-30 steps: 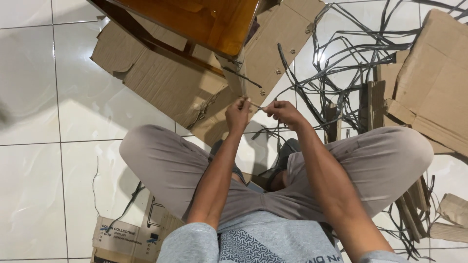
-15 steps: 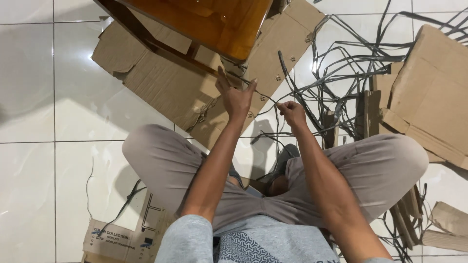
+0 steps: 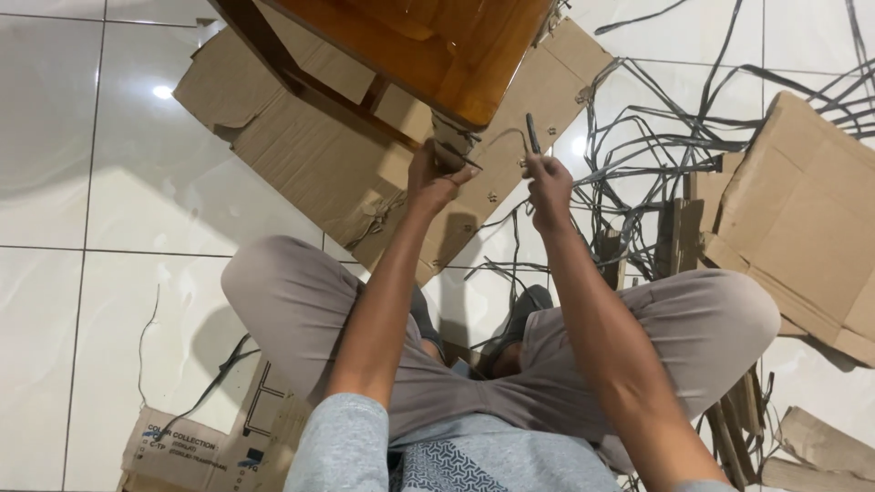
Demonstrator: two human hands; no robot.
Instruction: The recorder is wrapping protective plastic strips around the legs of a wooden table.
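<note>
Grey packing strap pinched at a wrapped wooden furniture leg

Right hand (image 3: 550,187) is clenched around a dark grey strap (image 3: 531,133), one end sticking up above the fist — just right of the cardboard-wrapped leg (image 3: 449,137) of the orange-brown wooden furniture (image 3: 428,46). Left hand (image 3: 436,175) grasps the wrapping at that leg's lower end. Flattened cardboard (image 3: 310,146) lies beneath on the white tile floor (image 3: 109,200) — loose straps (image 3: 656,137) tangle to the right.

A flattened brown cardboard box (image 3: 346,155) lies on the floor under the wooden furniture; another brown carton (image 3: 802,228) lies at the right; a printed brown box flap (image 3: 196,446) with dark lettering sits bottom left.
</note>
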